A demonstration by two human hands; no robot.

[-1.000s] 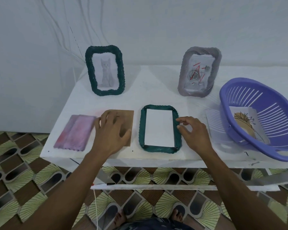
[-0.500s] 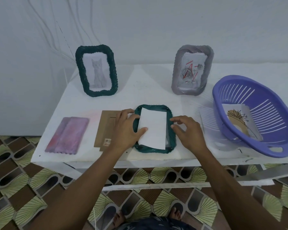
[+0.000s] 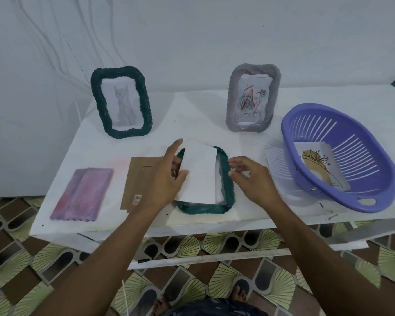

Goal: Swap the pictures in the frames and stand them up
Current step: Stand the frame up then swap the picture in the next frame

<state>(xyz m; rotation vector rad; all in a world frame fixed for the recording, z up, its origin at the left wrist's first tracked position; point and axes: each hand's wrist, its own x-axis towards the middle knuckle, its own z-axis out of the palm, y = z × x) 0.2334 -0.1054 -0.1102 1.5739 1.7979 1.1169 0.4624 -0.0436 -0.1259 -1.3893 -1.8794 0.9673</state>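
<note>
A dark green frame (image 3: 225, 197) lies face down near the table's front edge. My left hand (image 3: 167, 176) pinches the left edge of a white picture (image 3: 200, 173), blank side up, and holds it tilted above that frame. My right hand (image 3: 251, 176) hovers by the frame's right rim with fingers curled, holding nothing. A brown backing board (image 3: 138, 179) lies flat to the left, partly under my left hand. At the back stand a green frame with a cat picture (image 3: 121, 102) and a grey frame with a red-marked picture (image 3: 252, 99).
A purple basket (image 3: 342, 201) at the right holds a picture of a plant (image 3: 317, 165). A pinkish-purple frame (image 3: 82, 195) lies flat at the front left. The white table (image 3: 192, 124) stands against a white wall; patterned floor tiles show below.
My left hand left the backing board, took the white picture by its left edge and lifted it out of the green frame. My right hand stayed by the frame's right side.
</note>
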